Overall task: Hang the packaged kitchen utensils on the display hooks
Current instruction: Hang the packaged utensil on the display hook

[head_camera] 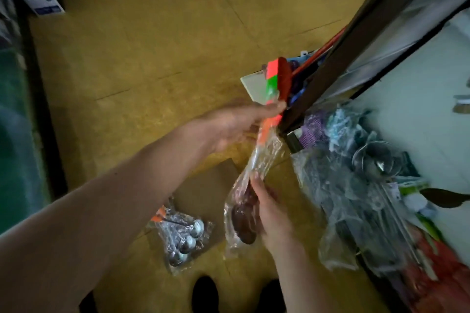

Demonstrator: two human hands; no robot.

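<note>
Dark rack post [356,53] and hung packets [356,198] crowding the right, bagged scoops [183,236] on floor [152,58], packaged spoon [262,160] slanting up-right, left hand [229,127] pinching its card, right hand [273,216] gripping its bowl.

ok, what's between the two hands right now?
Head view: just the middle of the packaged spoon, clear wrap. The left hand grips it by the orange header, the right hand near the bowl.

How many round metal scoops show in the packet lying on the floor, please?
3 scoops, diagonally inside the packet: one upper right, one middle, one lower left. Others may be hidden.
</note>
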